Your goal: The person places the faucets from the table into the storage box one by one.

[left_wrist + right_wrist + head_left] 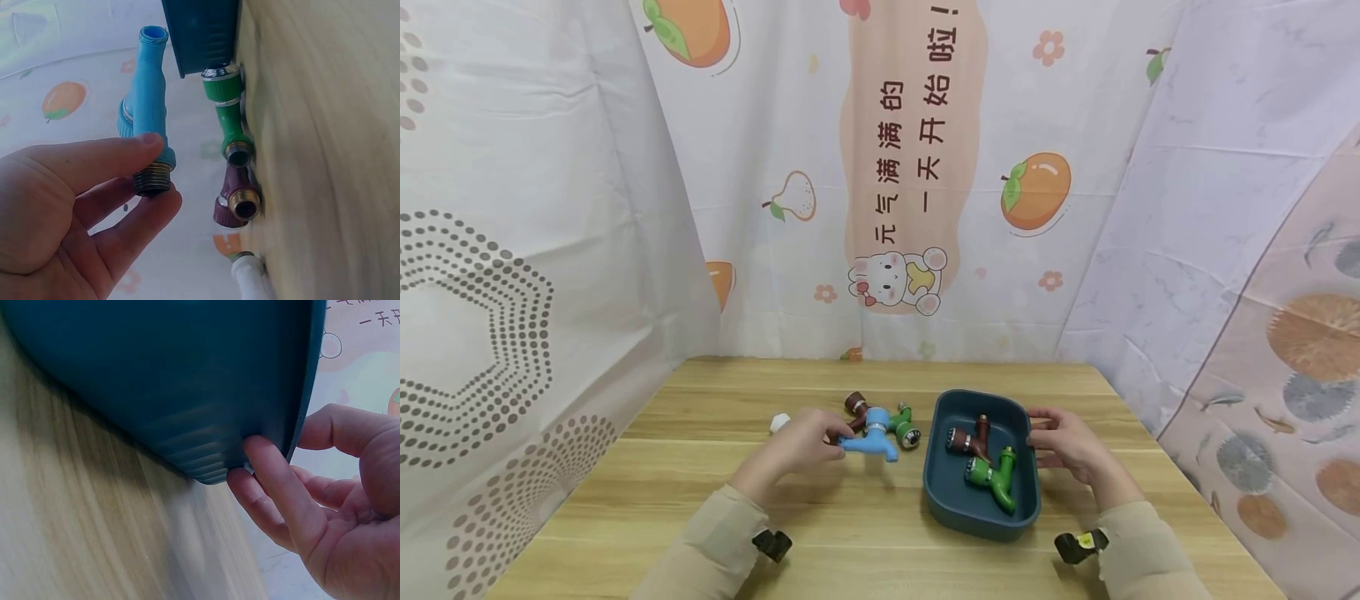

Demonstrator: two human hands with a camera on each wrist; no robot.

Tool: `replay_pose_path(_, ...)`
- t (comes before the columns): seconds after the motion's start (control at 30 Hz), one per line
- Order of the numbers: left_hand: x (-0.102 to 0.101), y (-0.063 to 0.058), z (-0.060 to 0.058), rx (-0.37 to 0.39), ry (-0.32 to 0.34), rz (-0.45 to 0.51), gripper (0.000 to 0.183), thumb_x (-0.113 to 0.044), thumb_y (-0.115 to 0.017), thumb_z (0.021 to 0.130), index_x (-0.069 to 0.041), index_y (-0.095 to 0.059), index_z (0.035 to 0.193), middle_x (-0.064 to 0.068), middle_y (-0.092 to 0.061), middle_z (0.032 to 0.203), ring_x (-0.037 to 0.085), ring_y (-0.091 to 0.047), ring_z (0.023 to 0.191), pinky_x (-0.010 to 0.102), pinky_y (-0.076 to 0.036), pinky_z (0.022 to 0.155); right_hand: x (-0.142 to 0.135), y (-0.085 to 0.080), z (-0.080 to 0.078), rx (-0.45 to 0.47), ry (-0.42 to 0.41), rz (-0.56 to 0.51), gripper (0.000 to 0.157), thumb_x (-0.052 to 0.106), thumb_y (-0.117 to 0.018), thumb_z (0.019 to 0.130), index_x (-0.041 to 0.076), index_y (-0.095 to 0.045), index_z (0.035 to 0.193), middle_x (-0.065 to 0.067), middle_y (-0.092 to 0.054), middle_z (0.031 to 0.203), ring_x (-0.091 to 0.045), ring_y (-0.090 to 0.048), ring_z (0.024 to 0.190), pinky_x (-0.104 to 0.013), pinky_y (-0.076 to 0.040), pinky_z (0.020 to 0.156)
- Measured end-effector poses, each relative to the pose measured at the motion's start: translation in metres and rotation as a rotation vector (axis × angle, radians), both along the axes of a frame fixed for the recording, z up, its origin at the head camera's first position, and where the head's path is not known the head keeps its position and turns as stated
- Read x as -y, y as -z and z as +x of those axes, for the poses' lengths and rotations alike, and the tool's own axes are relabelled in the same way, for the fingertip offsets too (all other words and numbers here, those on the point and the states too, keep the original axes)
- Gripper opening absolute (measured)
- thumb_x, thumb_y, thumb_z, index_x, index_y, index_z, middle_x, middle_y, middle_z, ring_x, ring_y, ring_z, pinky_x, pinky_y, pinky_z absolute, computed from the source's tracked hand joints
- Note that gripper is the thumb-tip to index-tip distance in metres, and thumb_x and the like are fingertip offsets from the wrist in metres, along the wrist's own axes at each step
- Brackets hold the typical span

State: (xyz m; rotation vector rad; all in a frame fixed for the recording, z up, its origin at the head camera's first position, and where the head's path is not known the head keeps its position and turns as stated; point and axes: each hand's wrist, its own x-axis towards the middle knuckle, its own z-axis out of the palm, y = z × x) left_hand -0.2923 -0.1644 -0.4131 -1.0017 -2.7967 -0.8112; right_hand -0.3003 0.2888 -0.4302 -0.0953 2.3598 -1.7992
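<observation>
My left hand (808,440) pinches a light blue plastic faucet (872,445) by its threaded end, holding it above the table. In the left wrist view, the thumb lies along the blue faucet (150,94) and the fingertips are under the threads. On the right, a dark blue bin (977,527) contains a brown faucet (981,443) and a green faucet (1000,482). My right hand (1066,440) holds the bin's right side. In the right wrist view, two fingertips touch the outer wall of the bin (187,394), and another digit passes behind its rim.
Behind the blue faucet lie another brown faucet (854,405) and another green faucet (906,429). A white faucet (251,278) is partly hidden beyond my left hand. The wooden table (850,558) ends at a printed curtain (790,275) at the back.
</observation>
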Motion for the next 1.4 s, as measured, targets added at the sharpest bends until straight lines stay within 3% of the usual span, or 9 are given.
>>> replay_pose_path(0.23,0.0051,-0.0066,0.0011,-0.001,-0.044,0.051,0.019,-0.001,-0.080,0.086,-0.009,-0.079,0.103,-0.002,-0.073,0.100,0.008,-0.064,0.081,0.026,-0.054,0.068,-0.0009,0.0016,-0.0025,-0.001,0.000,0.001,0.064,-0.002,-0.058,0.093,-0.013,-0.031,0.150,-0.036,-0.051,0.127,-0.030,-0.067,0.097,-0.049,-0.060,0.074)
replay_pose_path(0.53,0.0088,-0.0084,0.0011,0.000,-0.075,0.065,0.022,-0.002,-0.081,0.086,-0.010,-0.079,0.107,0.000,-0.073,0.105,0.009,-0.063,0.083,0.026,-0.054,0.069,-0.0018,0.0032,-0.0041,0.003,0.000,0.004,0.064,-0.003,-0.058,0.093,-0.013,-0.030,0.150,-0.035,-0.052,0.127,-0.031,-0.067,0.098,-0.049,-0.060,0.075)
replay_pose_path(1.4,0.0085,-0.0087,0.0001,-0.021,-0.059,0.051,0.023,-0.002,-0.081,0.085,-0.010,-0.079,0.106,-0.002,-0.073,0.103,0.010,-0.064,0.084,0.026,-0.054,0.070,0.0000,0.0029,-0.0020,-0.005,0.005,0.006,0.064,-0.003,-0.058,0.093,-0.013,-0.031,0.150,-0.034,-0.054,0.125,-0.029,-0.067,0.095,-0.049,-0.060,0.074)
